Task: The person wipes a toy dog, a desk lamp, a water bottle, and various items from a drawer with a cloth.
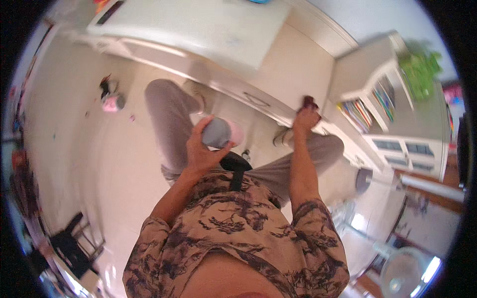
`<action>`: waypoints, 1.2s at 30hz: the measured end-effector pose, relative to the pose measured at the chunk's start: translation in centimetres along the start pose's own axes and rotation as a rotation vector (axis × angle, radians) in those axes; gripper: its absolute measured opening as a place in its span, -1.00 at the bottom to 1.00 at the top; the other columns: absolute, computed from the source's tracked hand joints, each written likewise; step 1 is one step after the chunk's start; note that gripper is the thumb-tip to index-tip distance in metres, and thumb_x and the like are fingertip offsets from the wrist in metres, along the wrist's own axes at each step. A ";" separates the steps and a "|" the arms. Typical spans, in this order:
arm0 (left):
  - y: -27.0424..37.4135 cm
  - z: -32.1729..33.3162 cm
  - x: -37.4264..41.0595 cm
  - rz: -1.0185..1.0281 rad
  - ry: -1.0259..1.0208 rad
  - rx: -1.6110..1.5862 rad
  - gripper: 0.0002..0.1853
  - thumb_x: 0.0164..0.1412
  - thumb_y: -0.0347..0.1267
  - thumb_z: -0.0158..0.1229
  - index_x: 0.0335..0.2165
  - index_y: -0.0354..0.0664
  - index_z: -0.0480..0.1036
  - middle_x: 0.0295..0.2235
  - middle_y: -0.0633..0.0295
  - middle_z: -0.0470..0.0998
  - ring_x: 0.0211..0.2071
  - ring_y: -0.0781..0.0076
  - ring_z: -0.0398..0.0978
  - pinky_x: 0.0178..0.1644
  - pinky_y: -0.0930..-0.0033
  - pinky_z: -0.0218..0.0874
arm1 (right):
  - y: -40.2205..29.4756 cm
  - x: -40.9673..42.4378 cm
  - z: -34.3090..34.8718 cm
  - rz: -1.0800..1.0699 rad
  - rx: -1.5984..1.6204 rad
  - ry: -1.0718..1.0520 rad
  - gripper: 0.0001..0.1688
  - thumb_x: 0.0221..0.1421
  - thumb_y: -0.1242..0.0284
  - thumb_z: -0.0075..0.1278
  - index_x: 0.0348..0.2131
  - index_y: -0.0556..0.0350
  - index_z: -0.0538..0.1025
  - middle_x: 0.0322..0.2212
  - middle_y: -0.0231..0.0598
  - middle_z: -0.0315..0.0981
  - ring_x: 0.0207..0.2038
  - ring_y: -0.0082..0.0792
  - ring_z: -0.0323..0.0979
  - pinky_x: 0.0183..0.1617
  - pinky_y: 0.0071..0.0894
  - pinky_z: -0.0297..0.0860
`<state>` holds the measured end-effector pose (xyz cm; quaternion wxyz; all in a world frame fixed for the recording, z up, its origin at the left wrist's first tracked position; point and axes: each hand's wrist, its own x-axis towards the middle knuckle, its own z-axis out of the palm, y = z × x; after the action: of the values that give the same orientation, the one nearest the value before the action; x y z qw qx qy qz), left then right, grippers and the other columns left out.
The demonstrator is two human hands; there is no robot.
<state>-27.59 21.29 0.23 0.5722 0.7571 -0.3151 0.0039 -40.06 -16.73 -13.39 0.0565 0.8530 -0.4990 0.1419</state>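
Note:
My left hand [203, 147] grips a round pink container [235, 135] with a grey end [217, 133], holding it above my lap between my knees. The thumb and fingers reach around the grey end, which faces me. Stretched forward to the right, my right hand [306, 120] is closed on a small dark maroon thing [308, 101], perhaps a cloth; blur hides what it is. That hand is near the front edge of a desk [294, 59], by its right end.
Below the desktop runs a drawer front with a handle [257, 99]. White shelves with books [357, 115] and a green plant [421, 70] stand at right. On the floor at left lie a pink and grey object [113, 103] and small scraps. A black stool [76, 242] is at lower left.

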 end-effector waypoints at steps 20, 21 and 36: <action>3.2 9.5 5.6 0.113 -0.290 -0.081 -0.08 -0.22 -0.40 0.54 0.10 -0.16 0.18 0.02 -0.04 0.44 0.02 0.14 0.43 0.10 0.15 0.27 | 4.0 1.5 0.3 -0.020 0.263 0.048 -0.46 0.17 0.33 -0.10 0.15 -0.06 0.36 0.20 -0.05 0.13 0.25 0.09 0.06 0.29 0.26 -0.04; 3.3 9.9 5.9 0.126 -0.295 -0.079 -0.08 -0.22 -0.40 0.53 0.10 -0.16 0.18 0.02 -0.04 0.43 0.02 0.14 0.42 0.10 0.14 0.27 | 4.9 1.0 0.1 0.060 0.227 0.043 -0.47 0.19 0.35 -0.12 0.15 -0.05 0.36 0.21 -0.03 0.11 0.25 0.11 0.04 0.29 0.28 -0.04; 5.2 15.8 15.5 0.265 -0.330 -0.172 0.01 -0.22 -0.45 0.52 0.15 -0.20 0.07 0.06 -0.09 0.36 0.08 0.12 0.37 0.14 0.12 0.24 | -5.1 7.6 1.6 -0.298 0.439 -0.081 -0.40 0.08 0.24 0.01 0.14 -0.23 0.38 0.20 -0.10 0.13 0.26 0.13 0.02 0.29 0.33 -0.06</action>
<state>-23.28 -0.54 4.99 0.5699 0.6480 -0.5002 -0.0716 -31.82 -20.94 -12.40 -0.1296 0.9139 -0.3271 0.2027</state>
